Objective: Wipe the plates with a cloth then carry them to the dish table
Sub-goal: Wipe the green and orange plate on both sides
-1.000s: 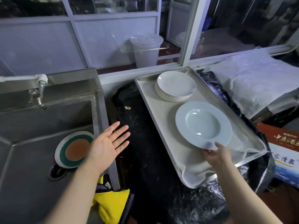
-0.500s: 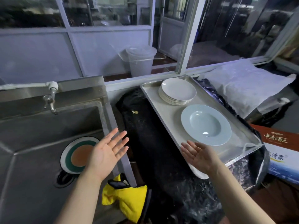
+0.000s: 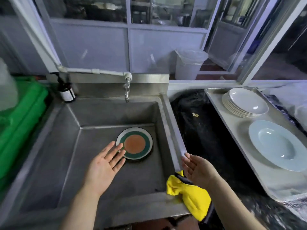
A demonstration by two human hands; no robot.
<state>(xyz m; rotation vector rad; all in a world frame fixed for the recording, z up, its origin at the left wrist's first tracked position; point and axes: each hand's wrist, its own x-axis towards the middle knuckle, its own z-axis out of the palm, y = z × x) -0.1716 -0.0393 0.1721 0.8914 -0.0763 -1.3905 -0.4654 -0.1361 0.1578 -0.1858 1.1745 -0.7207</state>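
Both hands empty, fingers spread: left hand [image 3: 106,161] over the sink [image 3: 49,146] beside the coloured plate [image 3: 134,143], right hand [image 3: 197,170] above the yellow cloth [image 3: 191,196] at the sink's corner. Risk: a wet plate slipping when lifted.

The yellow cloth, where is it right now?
In the head view the yellow cloth is draped over the front right corner of the sink, just below the right hand.
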